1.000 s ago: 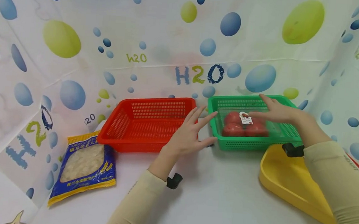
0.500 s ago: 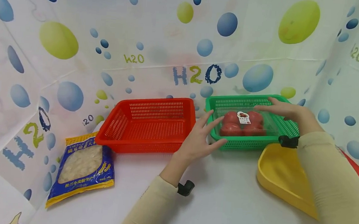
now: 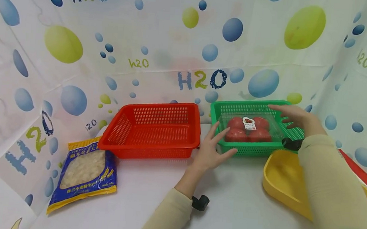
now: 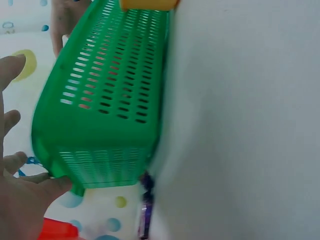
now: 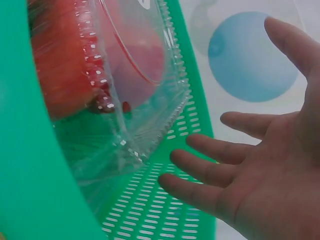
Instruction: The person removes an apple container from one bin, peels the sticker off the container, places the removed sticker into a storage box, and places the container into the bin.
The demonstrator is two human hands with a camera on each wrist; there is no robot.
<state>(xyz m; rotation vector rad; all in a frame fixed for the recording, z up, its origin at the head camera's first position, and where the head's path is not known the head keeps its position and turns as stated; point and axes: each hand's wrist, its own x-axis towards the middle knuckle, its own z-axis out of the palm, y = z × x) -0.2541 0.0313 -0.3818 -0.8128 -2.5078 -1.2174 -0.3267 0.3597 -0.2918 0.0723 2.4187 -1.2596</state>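
A clear plastic box of red, round, tomato-like produce lies inside the green basket, a white label on its lid. My left hand is spread with straight fingers at the basket's left end; in the left wrist view the thumb of this hand overlaps the green rim. Over the basket's right part hovers my right hand, its fingers stretched toward the box. The right wrist view shows that hand with a bare palm and fingers spread beside the box's end. Neither hand holds anything.
Left of the green basket stands a red basket with nothing in it. A blue and yellow bag of pasta lies at far left. In front of the green basket, partly under the right sleeve, is a yellow tray. A patterned sheet hangs behind.
My left hand has moved right, from the red basket's edge to the green basket's left end. My right hand has drawn back rightward from over the box. Box and baskets stay put.
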